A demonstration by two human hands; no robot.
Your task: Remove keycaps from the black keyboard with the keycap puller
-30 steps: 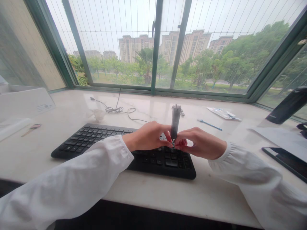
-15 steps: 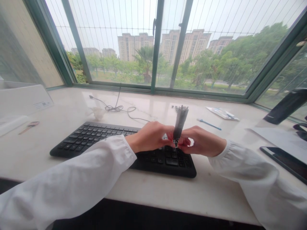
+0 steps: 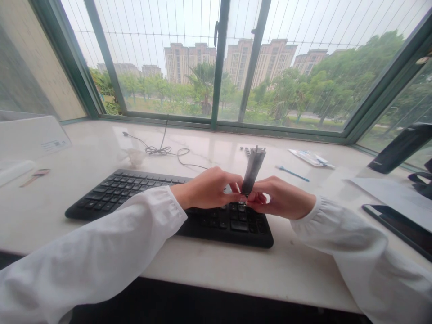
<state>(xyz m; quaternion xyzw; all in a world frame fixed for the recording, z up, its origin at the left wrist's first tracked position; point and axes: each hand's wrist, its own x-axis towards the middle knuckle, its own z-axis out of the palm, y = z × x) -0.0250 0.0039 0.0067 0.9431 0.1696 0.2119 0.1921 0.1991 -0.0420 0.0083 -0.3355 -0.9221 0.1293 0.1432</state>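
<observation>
A dark grey stick-like tool (image 3: 253, 170) stands over the number-pad end of the black keyboard (image 3: 111, 191), its top leaning right. Small prongs show at its upper end. My left hand (image 3: 216, 188) pinches its lower end from the left with thumb and fingertips. From the right, my right hand (image 3: 280, 197) closes its fingers on the same lower end. The fingertips mostly hide that end, and I cannot tell whether it touches the keys.
Loose keycaps (image 3: 247, 152) lie behind the tool. A coiled cable (image 3: 158, 150) runs behind the keyboard. To the right are a blue brush-like stick (image 3: 293, 173), a plastic packet (image 3: 311, 158) and a phone (image 3: 398, 227). A white box (image 3: 32, 135) stands left, near a small brush (image 3: 36, 177).
The tool was nearly upright one second ago; its top has tipped right. My hands stay around its lower end. The whole view has shifted slightly.
</observation>
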